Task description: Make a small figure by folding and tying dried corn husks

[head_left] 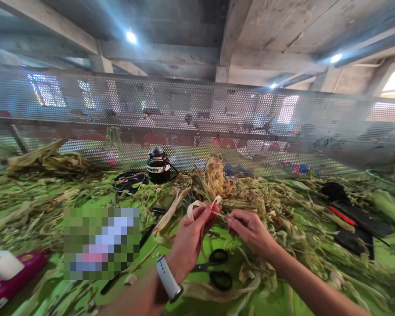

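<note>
My left hand, with a white watch band at the wrist, pinches a pale strip of dried corn husk that loops up above the fingers. My right hand pinches the same strip just to the right, thumb and fingers pressed together. Both hands hover over a green table strewn with husks. Black scissors lie on the table directly below my hands. A heap of dried husks stands just beyond them.
A black jar and a black flat object sit at the back by a perforated metal screen. A pink-and-white tool lies at the near left. Black tools with a red stripe and green corn lie to the right.
</note>
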A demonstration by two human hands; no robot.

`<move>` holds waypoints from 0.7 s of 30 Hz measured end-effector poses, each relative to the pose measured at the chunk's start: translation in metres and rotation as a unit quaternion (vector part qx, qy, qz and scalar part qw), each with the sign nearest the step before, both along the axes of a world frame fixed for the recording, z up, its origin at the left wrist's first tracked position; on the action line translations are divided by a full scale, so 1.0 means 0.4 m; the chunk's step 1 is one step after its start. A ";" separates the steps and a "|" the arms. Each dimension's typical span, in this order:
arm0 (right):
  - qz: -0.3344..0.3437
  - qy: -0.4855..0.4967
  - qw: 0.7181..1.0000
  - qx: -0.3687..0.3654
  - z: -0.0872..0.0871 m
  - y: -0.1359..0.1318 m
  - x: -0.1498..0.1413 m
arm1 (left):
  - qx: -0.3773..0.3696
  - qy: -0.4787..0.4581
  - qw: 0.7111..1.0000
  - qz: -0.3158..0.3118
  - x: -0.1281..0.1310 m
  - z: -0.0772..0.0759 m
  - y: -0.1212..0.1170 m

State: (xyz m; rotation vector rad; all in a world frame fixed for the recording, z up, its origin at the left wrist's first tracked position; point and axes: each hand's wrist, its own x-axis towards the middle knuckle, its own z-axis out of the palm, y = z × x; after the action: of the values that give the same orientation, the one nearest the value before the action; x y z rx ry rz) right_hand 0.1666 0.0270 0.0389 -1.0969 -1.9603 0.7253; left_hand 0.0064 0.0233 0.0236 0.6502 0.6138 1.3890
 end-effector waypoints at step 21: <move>-0.036 -0.033 0.995 0.082 0.011 0.006 0.017 | 0.008 0.085 0.996 -0.011 -0.002 -0.001 -0.009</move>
State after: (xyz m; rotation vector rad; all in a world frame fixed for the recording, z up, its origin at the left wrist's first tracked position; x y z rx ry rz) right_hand 0.1733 0.0294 0.0434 -1.0971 -1.9855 0.4867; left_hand 0.0056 0.0199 0.0234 0.7920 0.7292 1.3278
